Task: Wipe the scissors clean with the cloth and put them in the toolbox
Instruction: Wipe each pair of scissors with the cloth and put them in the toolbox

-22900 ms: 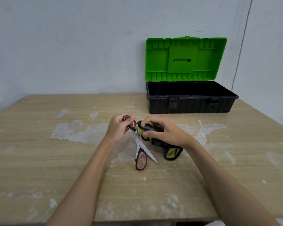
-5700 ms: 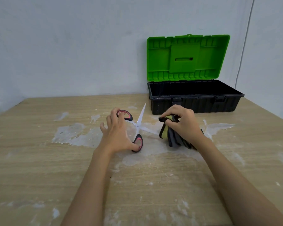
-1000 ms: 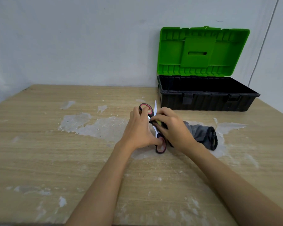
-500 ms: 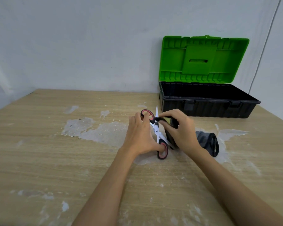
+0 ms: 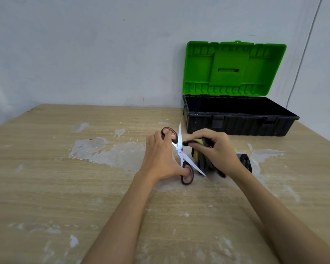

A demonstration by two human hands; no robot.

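Scissors (image 5: 181, 152) lie spread open on the counter (image 5: 65, 187), left hand (image 5: 161, 159) hooked through both handle loops. Right hand (image 5: 215, 149) pinches the cloth (image 5: 198, 159) against a blade. Toolbox (image 5: 240, 119) open behind, lid up.

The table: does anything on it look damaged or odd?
Yes. The wooden table has pale, flaky patches where its surface looks worn off, largest left of the left hand. The scissors lie spread wide open.
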